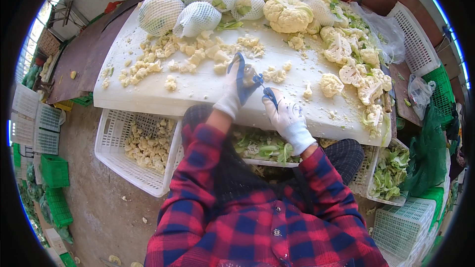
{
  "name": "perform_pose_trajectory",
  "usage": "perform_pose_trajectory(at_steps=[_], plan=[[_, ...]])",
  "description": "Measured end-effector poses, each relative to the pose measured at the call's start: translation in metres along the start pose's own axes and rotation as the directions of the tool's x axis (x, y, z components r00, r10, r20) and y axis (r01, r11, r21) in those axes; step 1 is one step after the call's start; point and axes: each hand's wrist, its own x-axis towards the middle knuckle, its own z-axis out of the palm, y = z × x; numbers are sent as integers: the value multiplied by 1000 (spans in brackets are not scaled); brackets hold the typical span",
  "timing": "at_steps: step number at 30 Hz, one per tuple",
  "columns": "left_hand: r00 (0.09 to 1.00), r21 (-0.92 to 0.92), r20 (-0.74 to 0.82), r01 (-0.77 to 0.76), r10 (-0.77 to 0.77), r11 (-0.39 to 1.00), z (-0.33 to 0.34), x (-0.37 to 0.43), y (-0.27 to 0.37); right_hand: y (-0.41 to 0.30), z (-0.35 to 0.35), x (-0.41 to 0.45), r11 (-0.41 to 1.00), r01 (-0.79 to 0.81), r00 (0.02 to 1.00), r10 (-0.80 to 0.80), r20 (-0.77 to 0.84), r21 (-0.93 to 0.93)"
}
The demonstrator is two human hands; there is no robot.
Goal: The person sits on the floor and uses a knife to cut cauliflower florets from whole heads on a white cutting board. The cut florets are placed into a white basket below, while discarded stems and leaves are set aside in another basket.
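Note:
My left hand (237,85), in a white glove with blue coating, holds a cauliflower piece (250,75) above the white table (207,96). A small tool, apparently a knife (262,85), is gripped in my gloved right hand (284,113), its tip close to the piece; the blade is hard to make out. Loose cauliflower florets (196,55) lie scattered beyond and left of my hands. A whole cauliflower head (288,15) stands farther back, beside several heads in white foam netting (197,19). Cut cauliflower chunks (337,48) are heaped at the right.
Below the table's near edge at left is a white plastic crate (133,178) with florets. Leaf trimmings (267,146) fill a container between my knees, and more leaves (390,174) lie in a crate at right. Clear plastic bags (387,33) and a perforated white crate (415,40) border the right side.

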Motion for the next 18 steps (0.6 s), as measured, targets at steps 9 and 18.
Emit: perform_pose_trajectory(at_steps=[9, 18], plan=[[978, 43, -18, 207, -207, 977, 26, -29, 7, 34, 9, -1, 928, -41, 993, 79, 90, -369], [845, 108, 156, 501, -512, 859, 43, -29, 51, 56, -62, 3, 935, -323, 897, 255, 362, 142]])
